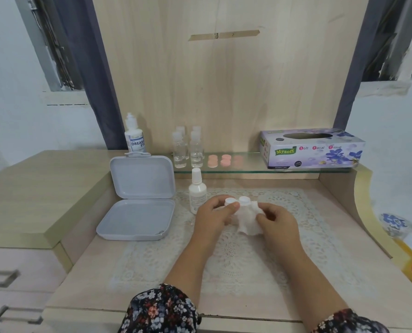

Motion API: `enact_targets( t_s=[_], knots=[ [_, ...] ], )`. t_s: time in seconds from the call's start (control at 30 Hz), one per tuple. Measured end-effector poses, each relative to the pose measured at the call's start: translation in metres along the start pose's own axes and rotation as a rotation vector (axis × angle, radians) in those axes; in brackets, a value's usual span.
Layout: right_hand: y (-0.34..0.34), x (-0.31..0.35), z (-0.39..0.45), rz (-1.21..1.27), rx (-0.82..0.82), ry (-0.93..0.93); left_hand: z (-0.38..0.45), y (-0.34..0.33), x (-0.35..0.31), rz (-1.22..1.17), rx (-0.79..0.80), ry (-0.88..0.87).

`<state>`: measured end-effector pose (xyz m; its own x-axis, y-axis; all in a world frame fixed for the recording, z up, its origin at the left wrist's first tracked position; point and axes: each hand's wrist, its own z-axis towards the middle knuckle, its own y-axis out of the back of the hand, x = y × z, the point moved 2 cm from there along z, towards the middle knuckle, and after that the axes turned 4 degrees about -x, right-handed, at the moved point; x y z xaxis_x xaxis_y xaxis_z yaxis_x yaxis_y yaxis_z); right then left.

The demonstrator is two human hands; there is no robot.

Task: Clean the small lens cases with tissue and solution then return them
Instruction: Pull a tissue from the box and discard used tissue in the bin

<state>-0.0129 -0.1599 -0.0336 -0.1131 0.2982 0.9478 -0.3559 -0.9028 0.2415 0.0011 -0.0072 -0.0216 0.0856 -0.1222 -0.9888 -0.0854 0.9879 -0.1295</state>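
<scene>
From the head camera, both hands meet over a lace mat (236, 255) on the pale wooden bench (85, 267). The left hand (212, 217) grips a white double lens case (237, 201), its fingers curled round the left cup with the thumb across the front. The right hand (278, 221) pinches a crumpled white tissue (247, 218), which is pressed against the case's right side and hangs below it. The case is held just above the mat, near the bench's middle.

Just left of the hands stands a small white solution bottle (197, 192). Farther left, an open grey box (140, 198) lies with its lid raised. On the glass shelf (248, 169) at the far side stand four clear bottles (188, 147), pink lens cases (220, 160) beside them, and a purple tissue box (312, 149) to the right. A larger labelled bottle (135, 135) stands at the far left.
</scene>
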Motion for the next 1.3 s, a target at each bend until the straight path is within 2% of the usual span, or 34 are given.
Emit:
enact_targets(
  t_s=[0.1,0.17,0.37,0.53,0.6,0.73,0.93,1.0,1.07,1.2,1.3],
  knots=[
    [0.009,0.004,0.001,-0.054,-0.199,0.098,0.0,0.001,0.002,-0.016,0.018,-0.004],
    [0.01,0.007,0.002,-0.033,-0.213,0.111,-0.001,0.0,0.003,-0.027,0.061,-0.017],
    [0.011,0.042,0.016,-0.162,0.136,0.092,0.0,-0.002,0.006,-0.013,0.112,-0.041],
    [0.018,0.079,0.036,-0.66,0.489,0.32,-0.002,-0.003,0.007,-0.024,0.139,-0.04],
    [0.014,0.089,0.038,-0.783,0.554,0.368,-0.003,-0.004,0.006,-0.048,0.144,-0.04],
    [0.004,0.089,0.038,-0.789,0.483,0.312,-0.005,-0.005,0.003,-0.076,0.143,-0.074],
    [0.004,0.071,0.038,-0.447,0.25,-0.066,-0.006,-0.003,0.002,-0.059,0.088,-0.109],
    [0.002,0.064,0.036,-0.372,0.179,-0.141,-0.005,-0.004,0.003,-0.038,0.08,-0.122],
    [-0.002,0.062,0.032,-0.472,0.128,-0.035,-0.006,-0.006,0.003,-0.032,0.066,-0.113],
    [-0.016,0.064,0.02,-0.696,0.068,0.31,-0.003,-0.002,0.004,-0.055,0.023,-0.067],
    [-0.018,0.065,0.018,-0.68,0.118,0.377,-0.001,0.0,0.004,-0.064,0.023,-0.069]
  ],
)
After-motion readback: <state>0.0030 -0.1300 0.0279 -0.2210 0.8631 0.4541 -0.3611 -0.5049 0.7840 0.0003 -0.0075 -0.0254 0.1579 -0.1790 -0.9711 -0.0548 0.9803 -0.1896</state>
